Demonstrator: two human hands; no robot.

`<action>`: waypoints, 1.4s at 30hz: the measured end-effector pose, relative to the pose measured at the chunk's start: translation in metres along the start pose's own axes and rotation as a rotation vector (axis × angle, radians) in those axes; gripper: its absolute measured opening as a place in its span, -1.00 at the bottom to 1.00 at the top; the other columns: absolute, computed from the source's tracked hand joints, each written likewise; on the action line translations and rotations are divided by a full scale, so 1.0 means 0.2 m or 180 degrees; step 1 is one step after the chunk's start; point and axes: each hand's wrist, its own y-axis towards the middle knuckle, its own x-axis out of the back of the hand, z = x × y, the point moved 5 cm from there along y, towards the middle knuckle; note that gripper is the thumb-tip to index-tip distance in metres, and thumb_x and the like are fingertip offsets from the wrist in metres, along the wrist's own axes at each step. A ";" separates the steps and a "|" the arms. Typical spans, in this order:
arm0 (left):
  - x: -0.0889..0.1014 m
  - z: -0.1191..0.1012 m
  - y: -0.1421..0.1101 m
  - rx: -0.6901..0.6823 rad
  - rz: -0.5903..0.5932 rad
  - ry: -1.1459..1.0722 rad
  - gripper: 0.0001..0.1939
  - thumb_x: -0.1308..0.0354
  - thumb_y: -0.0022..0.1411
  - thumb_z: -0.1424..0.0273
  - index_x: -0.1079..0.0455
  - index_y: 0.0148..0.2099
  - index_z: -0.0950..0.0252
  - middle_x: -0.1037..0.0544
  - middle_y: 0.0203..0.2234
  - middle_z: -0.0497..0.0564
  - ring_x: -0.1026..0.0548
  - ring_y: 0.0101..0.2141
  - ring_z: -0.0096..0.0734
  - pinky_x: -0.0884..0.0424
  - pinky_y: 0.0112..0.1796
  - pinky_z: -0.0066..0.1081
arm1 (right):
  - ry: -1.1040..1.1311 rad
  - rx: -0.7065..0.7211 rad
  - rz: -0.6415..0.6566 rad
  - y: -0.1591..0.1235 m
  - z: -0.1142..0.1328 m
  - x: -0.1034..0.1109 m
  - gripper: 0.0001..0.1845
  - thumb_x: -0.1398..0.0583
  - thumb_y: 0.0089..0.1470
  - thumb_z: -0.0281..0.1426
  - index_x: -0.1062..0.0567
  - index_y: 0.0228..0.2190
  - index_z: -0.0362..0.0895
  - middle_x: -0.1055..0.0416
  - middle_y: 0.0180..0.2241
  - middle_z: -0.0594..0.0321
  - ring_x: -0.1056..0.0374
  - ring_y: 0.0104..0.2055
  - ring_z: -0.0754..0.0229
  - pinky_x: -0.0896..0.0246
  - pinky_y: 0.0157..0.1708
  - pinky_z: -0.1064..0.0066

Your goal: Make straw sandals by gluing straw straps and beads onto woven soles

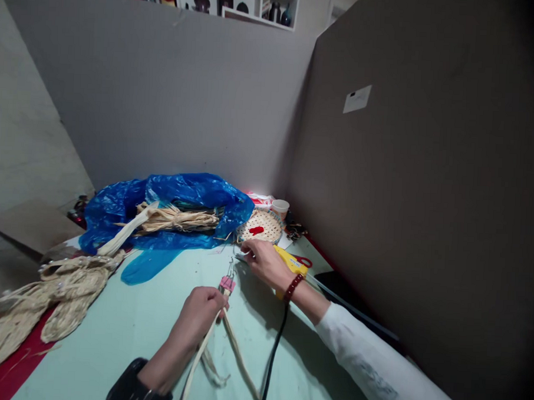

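Note:
My left hand (202, 309) is closed in a pinch on pale flat plant-fibre strands (238, 346), whose loose ends spread down toward me. Just beyond its fingertips, a pink binder clip (227, 284) with wire handles grips the strands' top end. My right hand (264, 262) is farther forward, its fingers bent together at a small grey piece (241, 258) that I cannot make out. Beside that hand's wrist lies a yellow tool (291, 260) with a black cord (276, 348), partly covered by the arm. Red scissor-like handles (303, 261) show behind it.
A blue plastic bag (197, 188) holds a bundle of dried fibre (177, 219) at the back. Woven sandals (77, 292) lie at left. A round woven basket (270, 221) with a red piece (256, 230) and a paper cup (280, 207) stand near the partitions (405, 170).

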 end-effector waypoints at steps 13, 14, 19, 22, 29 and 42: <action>-0.02 0.03 -0.02 -0.0129 0.0434 -0.0400 -0.74 -0.14 0.32 0.25 -0.42 -0.07 0.33 -0.55 -0.27 0.00 -0.53 -0.40 -0.42 -0.51 -0.39 -0.34 | 0.1322 -0.0596 0.0408 -0.34 0.19 -0.26 -0.75 -0.15 0.31 -0.28 -0.49 -0.23 -0.22 -0.49 -0.35 0.27 -0.45 -0.40 0.27 -0.43 -0.36 0.36; -0.02 0.04 -0.02 -0.0161 0.0410 -0.0340 -0.75 -0.14 0.32 0.25 -0.42 -0.09 0.33 -0.55 -0.29 -0.01 -0.52 -0.41 -0.44 -0.50 -0.41 -0.35 | 0.1329 -0.0639 0.0327 -0.33 0.18 -0.26 -0.76 -0.16 0.30 -0.28 -0.49 -0.24 -0.22 -0.49 -0.33 0.26 -0.46 -0.34 0.24 -0.43 -0.30 0.32; -0.02 0.00 -0.05 -0.0483 0.0240 0.0056 -0.78 -0.14 0.32 0.25 -0.43 -0.18 0.33 -0.54 -0.37 -0.06 -0.51 -0.45 -0.45 -0.49 -0.41 -0.35 | 0.1431 -0.0676 0.0128 -0.32 0.15 -0.23 -0.72 -0.16 0.29 -0.28 -0.49 -0.38 -0.21 -0.47 -0.40 0.30 -0.44 -0.31 0.22 -0.39 -0.22 0.27; 0.00 -0.04 -0.08 -0.0727 0.0018 0.0420 -0.79 -0.16 0.31 0.26 -0.43 -0.25 0.33 -0.54 -0.40 -0.07 -0.53 -0.39 -0.40 -0.49 -0.32 -0.29 | 0.1527 -0.0738 0.0094 -0.33 0.15 -0.23 -0.69 -0.17 0.29 -0.29 -0.48 -0.44 -0.20 -0.43 -0.49 0.35 -0.41 -0.39 0.26 -0.36 -0.30 0.33; 0.01 -0.13 -0.19 -0.1001 -0.0555 0.1452 -0.79 -0.11 0.35 0.32 -0.40 -0.34 0.30 -0.47 -0.52 -0.14 -0.47 -0.47 -0.43 -0.44 -0.33 -0.30 | 0.1684 -0.0926 0.0034 -0.33 0.14 -0.26 -0.71 -0.20 0.25 -0.33 -0.47 -0.50 -0.19 -0.35 -0.57 0.40 -0.35 -0.46 0.28 -0.30 -0.37 0.39; 0.05 -0.18 -0.23 -0.1186 -0.0766 0.1857 -0.83 -0.12 0.34 0.38 -0.44 -0.32 0.31 -0.54 -0.42 -0.09 -0.53 -0.35 -0.38 -0.47 -0.24 -0.25 | 0.1739 -0.1025 0.0162 -0.33 0.14 -0.28 -0.68 -0.19 0.27 -0.27 -0.47 -0.46 -0.20 -0.43 -0.51 0.36 -0.40 -0.44 0.28 -0.37 -0.35 0.37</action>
